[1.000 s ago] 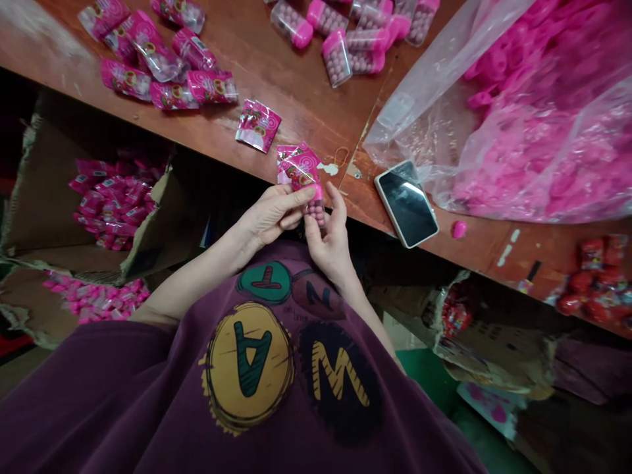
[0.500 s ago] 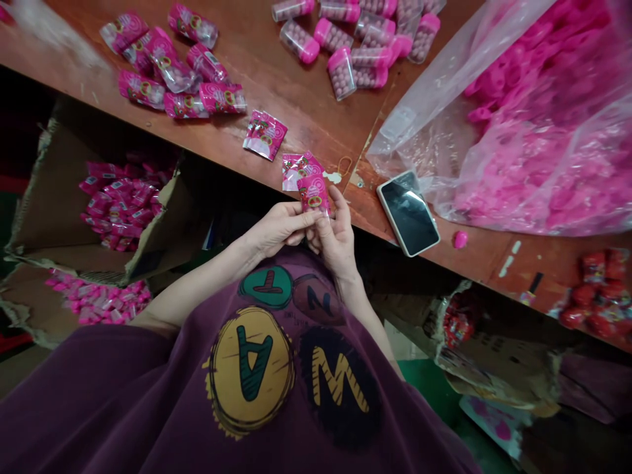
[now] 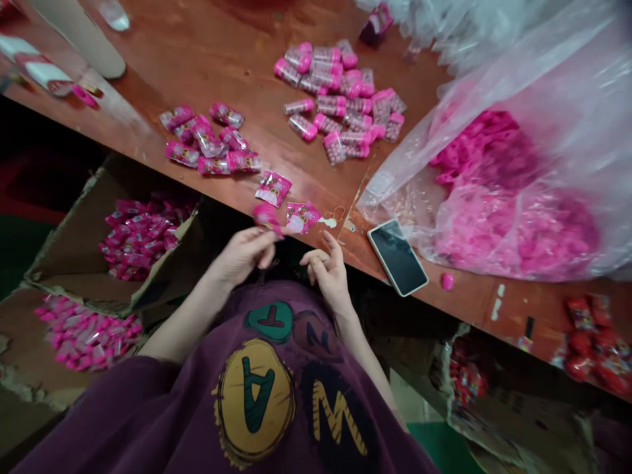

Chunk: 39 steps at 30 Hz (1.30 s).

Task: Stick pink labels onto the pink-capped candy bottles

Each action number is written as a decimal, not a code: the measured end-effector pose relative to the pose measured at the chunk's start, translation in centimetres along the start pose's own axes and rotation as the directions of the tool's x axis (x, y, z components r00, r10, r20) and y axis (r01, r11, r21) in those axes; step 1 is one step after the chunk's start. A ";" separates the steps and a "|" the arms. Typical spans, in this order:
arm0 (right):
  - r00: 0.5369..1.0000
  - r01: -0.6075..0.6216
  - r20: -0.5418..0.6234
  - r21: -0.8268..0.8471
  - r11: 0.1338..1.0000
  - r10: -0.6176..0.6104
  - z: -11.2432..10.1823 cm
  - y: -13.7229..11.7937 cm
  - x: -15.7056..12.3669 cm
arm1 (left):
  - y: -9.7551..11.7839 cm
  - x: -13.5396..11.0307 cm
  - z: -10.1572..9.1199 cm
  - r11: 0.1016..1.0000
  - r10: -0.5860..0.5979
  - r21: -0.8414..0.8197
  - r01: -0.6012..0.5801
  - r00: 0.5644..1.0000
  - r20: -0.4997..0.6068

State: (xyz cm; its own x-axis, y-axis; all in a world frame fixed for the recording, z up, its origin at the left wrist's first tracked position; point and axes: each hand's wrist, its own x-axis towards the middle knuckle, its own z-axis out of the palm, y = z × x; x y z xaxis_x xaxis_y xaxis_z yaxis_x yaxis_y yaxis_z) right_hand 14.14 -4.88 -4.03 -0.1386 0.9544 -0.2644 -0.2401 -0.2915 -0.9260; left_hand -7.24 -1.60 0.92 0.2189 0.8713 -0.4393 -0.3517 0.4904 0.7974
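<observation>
My left hand (image 3: 243, 253) pinches a pink wrapped candy packet (image 3: 266, 217), blurred by motion, just in front of the table edge. My right hand (image 3: 326, 271) is beside it, fingers loosely curled and apart, holding nothing. A flat pink wrapper (image 3: 302, 217) lies on the wooden table (image 3: 232, 59) edge right above my hands, with another wrapper (image 3: 273, 187) a little further left. A heap of wrapped packets (image 3: 210, 139) sits to the left and a cluster of clear candy boxes with pink lids (image 3: 340, 99) lies further back.
A phone (image 3: 397, 257) lies face up right of my hands, next to a big clear bag of pink plastic parts (image 3: 503, 197). A cardboard box of pink packets (image 3: 141, 237) stands below the table on the left. Red packets (image 3: 590, 342) lie at far right.
The packet my two hands held together now sits in my left hand alone, moved left. My right hand has let go. The camera has tilted up, showing more of the table.
</observation>
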 end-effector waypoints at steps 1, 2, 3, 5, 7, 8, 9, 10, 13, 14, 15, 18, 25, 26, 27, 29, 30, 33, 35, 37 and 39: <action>1.000 0.027 -0.004 -0.038 0.999 -0.027 -0.1 -0.5 0.2 | 1.1 -0.4 -2.1 0.996 0.076 -0.045 -0.081 0.992 -0.100; 0.998 0.058 -0.007 -0.082 0.995 -0.058 -0.2 -1.0 0.5 | 2.1 -0.9 -4.4 0.977 0.148 -0.118 -0.180 0.961 -0.234; 0.995 0.094 -0.007 -0.137 0.986 -0.096 -0.4 -1.6 1.1 | 2.9 -1.3 -6.8 0.943 0.181 -0.198 -0.269 0.911 -0.371; 0.977 0.203 -0.002 -0.299 0.932 -0.214 -1.0 -3.2 3.2 | 3.9 -1.8 -11.3 0.870 0.132 -0.272 -0.411 0.727 -0.674; 0.923 0.340 0.016 -0.500 0.796 -0.385 -1.9 -5.1 6.9 | 3.7 -1.7 -14.2 0.893 -0.001 -0.269 -0.360 0.597 -0.802; 0.881 0.397 0.032 -0.595 0.699 -0.472 -2.4 -6.1 9.2 | 3.3 -1.4 -14.7 0.917 -0.032 -0.249 -0.312 0.566 -0.824; 0.839 0.430 0.046 -0.667 0.608 -0.543 -2.8 -7.1 11.8 | 2.7 -0.9 -14.6 0.937 -0.035 -0.223 -0.271 0.560 -0.828; 0.795 0.436 0.037 -0.728 0.529 -0.605 -3.2 -7.9 14.5 | 1.9 -0.4 -13.8 0.949 -0.022 -0.199 -0.246 0.575 -0.818; 0.792 0.296 0.036 -0.895 0.333 -0.609 -3.2 -9.6 21.3 | -0.4 1.3 -8.6 0.964 0.011 -0.178 -0.199 0.695 -0.718; 0.829 0.224 0.037 -0.937 0.270 -0.558 -2.7 -9.8 22.8 | -1.1 1.8 -6.3 0.974 0.042 -0.137 -0.181 0.739 -0.672; 0.864 0.151 0.030 -0.967 0.204 -0.502 -2.2 -9.8 23.8 | -1.6 2.1 -4.1 0.986 0.120 -0.016 -0.165 0.781 -0.613; 0.923 -0.002 -0.019 -0.999 0.045 -0.384 -0.4 -9.3 24.8 | -2.5 2.4 1.0 0.840 0.420 0.469 -0.272 0.873 -0.248; 0.940 0.077 0.083 -0.997 -0.031 -0.330 -0.9 -7.0 23.1 | -4.3 3.1 2.1 0.033 0.359 0.946 -0.322 0.887 0.290; 0.938 0.099 0.106 -0.994 -0.040 -0.329 -1.2 -6.7 22.5 | -4.6 3.2 1.9 -0.018 0.323 0.949 -0.313 0.897 0.302; 0.936 0.116 0.124 -0.992 -0.046 -0.328 -1.4 -6.4 21.9 | -4.9 3.3 1.7 -0.056 0.302 0.948 -0.314 0.899 0.316; 0.933 0.130 0.137 -0.991 -0.044 -0.334 -1.7 -6.0 20.5 | -5.2 3.4 1.5 -0.088 0.289 0.940 -0.330 0.894 0.341; 0.931 0.133 0.135 -0.991 -0.031 -0.339 -1.9 -5.9 19.8 | -5.2 3.4 1.4 -0.081 0.296 0.937 -0.339 0.890 0.347; 0.917 0.163 0.120 -0.983 0.083 -0.381 -2.7 -5.9 17.3 | -5.3 3.4 1.3 -0.002 0.350 0.934 -0.358 0.875 0.336; 0.896 0.204 0.091 -0.953 0.222 -0.434 -3.0 -5.8 15.0 | -5.3 3.5 1.4 0.057 0.396 0.930 -0.364 0.863 0.314; 0.871 0.229 0.015 -0.897 0.378 -0.491 -3.0 -5.6 12.2 | -5.3 3.5 1.5 0.121 0.443 0.924 -0.363 0.852 0.277; 0.847 0.233 -0.101 -0.812 0.535 -0.522 -2.5 -5.1 9.0 | -5.2 3.5 1.8 0.174 0.490 0.915 -0.364 0.838 0.240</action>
State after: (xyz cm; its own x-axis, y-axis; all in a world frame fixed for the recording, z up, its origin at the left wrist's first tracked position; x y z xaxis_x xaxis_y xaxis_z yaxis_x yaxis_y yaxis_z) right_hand 16.53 5.41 -2.34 0.1054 0.9669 0.2325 0.6191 0.1192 -0.7762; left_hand -3.04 -1.14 -3.98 0.2294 0.9656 0.1222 0.6923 -0.2502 0.6769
